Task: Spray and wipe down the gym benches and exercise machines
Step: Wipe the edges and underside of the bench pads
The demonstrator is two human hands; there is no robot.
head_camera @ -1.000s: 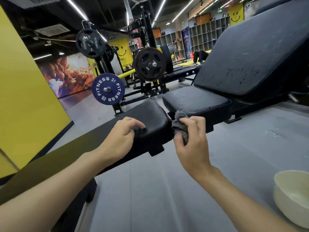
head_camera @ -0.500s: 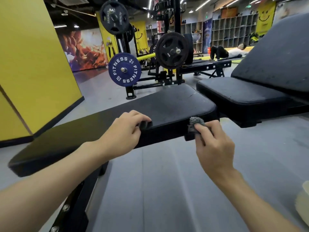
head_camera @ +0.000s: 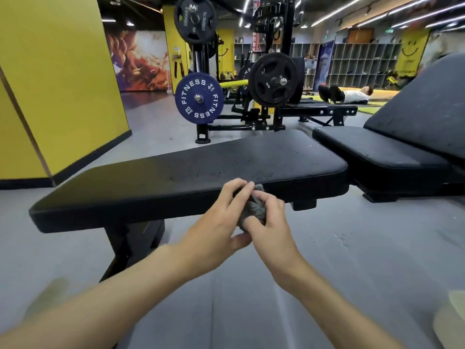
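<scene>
A flat black padded bench runs across the middle of the view, with scuffs on its top. In front of its near edge, a crumpled grey cloth is held between both hands. My left hand grips the cloth from the left, fingers curled over its top. My right hand grips it from the right, fingers pressed into it. To the right stands an adjustable bench with a black seat pad and a raised backrest.
A weight machine holds a blue FITNESS plate and black plates behind the bench. A yellow wall is on the left. A person lies on a mat far back. A pale bowl edge shows at lower right.
My left hand has left the bench's edge and joined the right hand on the cloth. The cloth has moved left, away from the bench's end. The view has shifted right and back.
</scene>
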